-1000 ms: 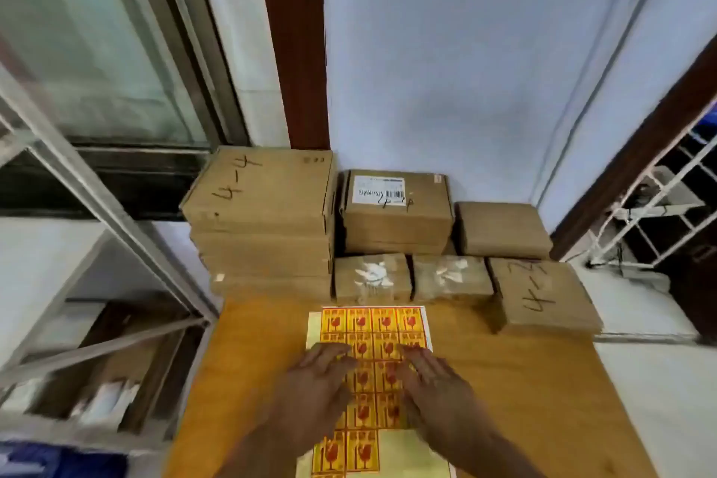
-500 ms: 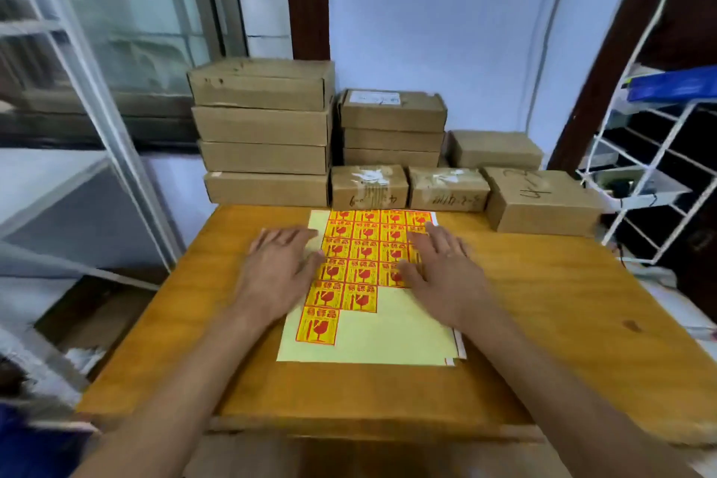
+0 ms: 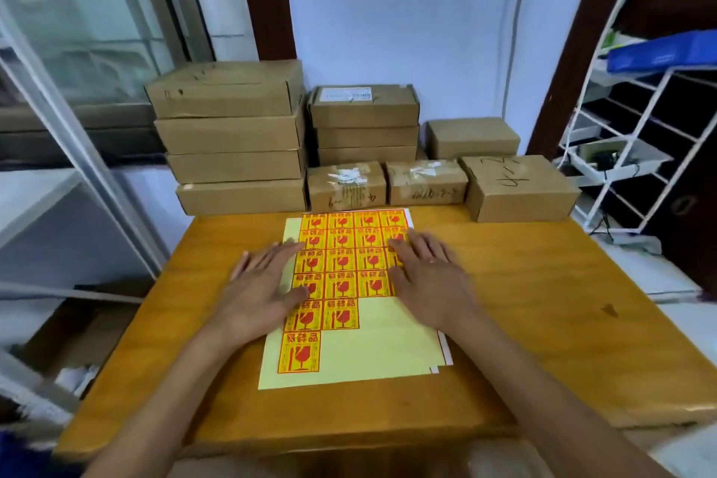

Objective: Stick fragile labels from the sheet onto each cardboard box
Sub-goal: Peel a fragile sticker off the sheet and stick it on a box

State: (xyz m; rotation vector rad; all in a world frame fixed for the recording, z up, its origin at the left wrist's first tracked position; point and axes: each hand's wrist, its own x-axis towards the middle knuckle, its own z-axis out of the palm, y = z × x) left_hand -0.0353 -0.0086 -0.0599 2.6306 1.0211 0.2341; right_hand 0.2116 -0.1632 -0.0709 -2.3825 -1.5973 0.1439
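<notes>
- Label sheet: pale yellow, lying flat on the wooden table at frame centre, with red-and-yellow fragile labels filling its upper part.
- Left hand: fingers straight, palm flat on the sheet's left edge, holding nothing.
- Right hand: fingers straight, pressing flat on the sheet's right side.
- Cardboard boxes: stacked along the table's far edge, above the sheet in the frame.

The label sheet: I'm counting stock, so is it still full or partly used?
Partly used. The label sheet shows bare yellow backing at its lower right; its bottom rows hold only two labels and one label.
</notes>
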